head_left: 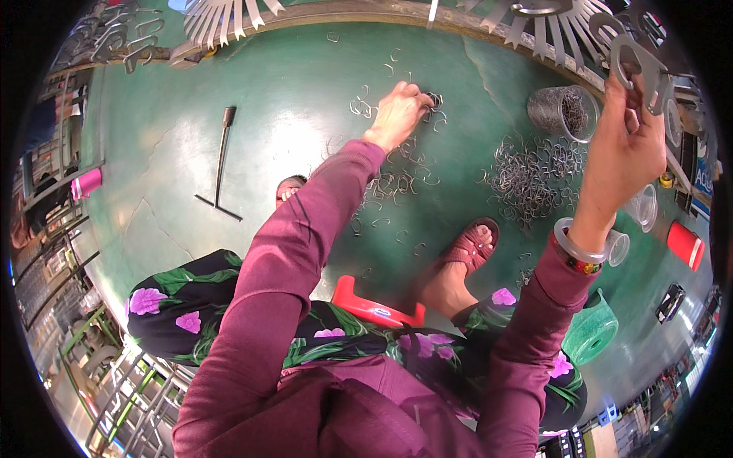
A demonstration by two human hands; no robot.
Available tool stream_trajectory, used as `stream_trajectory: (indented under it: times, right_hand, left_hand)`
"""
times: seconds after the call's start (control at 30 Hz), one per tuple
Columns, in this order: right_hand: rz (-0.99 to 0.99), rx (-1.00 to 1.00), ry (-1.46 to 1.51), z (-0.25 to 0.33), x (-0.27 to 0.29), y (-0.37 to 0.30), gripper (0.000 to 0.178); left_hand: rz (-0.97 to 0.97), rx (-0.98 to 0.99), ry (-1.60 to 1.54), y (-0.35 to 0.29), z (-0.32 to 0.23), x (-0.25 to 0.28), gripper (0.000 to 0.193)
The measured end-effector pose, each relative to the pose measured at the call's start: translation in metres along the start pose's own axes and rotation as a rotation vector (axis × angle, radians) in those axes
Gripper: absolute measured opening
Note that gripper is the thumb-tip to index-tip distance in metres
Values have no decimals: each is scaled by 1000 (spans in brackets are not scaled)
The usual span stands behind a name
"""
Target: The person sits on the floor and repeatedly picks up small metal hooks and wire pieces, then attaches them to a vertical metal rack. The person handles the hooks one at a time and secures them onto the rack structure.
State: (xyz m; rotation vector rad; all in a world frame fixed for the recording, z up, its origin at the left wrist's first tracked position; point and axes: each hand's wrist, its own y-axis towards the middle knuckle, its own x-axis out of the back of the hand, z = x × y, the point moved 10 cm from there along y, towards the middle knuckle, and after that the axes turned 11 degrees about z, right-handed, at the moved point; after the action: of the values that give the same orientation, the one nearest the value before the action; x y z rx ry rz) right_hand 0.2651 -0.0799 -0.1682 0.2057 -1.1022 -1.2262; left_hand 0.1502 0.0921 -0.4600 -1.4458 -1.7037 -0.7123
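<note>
My left hand (398, 116) reaches down to the green floor, its fingers pinched on a small bunch of C-shaped wire rings (435, 101). More of these open wire rings (393, 183) lie scattered beneath that forearm. Raised at the upper right, my right hand (628, 149) has its fingers closed on a flat grey metal piece (647, 72) with a rounded loop. Its thumb side is partly hidden behind the metal. Below and left of this hand, a dense heap of wire rings (531, 177) sits on the floor, beside a tipped clear plastic tub (556, 111) with more rings inside.
A long T-handled tool (223, 164) lies on the floor at left. Slotted metal pieces (229, 17) hang over a wooden beam (343, 14) along the far side. A red plastic stool (366, 307) shows between my legs. A green roll (592, 332) and red cup (685, 246) are at right.
</note>
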Motion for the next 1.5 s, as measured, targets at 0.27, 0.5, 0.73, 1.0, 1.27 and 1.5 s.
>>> stream_trajectory:
  times: [0.27,0.5,0.73,1.0,1.27,1.5]
  right_hand:
    - [24,6,-31,0,1,1,11]
    - [121,-122,-156,1,-1,2,19]
    - [108,-106,-103,3,-2,0,20]
    - [63,-119,-30,7,7,-6,14]
    - [274,-265,-38,1,-1,2,19]
    - [381,-229,-95,-4,-8,11,22]
  left_hand:
    - [127,-27,116,-13,9,-21,13]
    - [165,28,23,-19,4,-9,14]
    - [-40,122,204,6,-7,-43,11]
    - [-281,514,-464,-77,1,-42,14]
    - [-246,376,-776,-78,-23,-12,18]
    - [-217,131,-1565,2,-130,56,18]
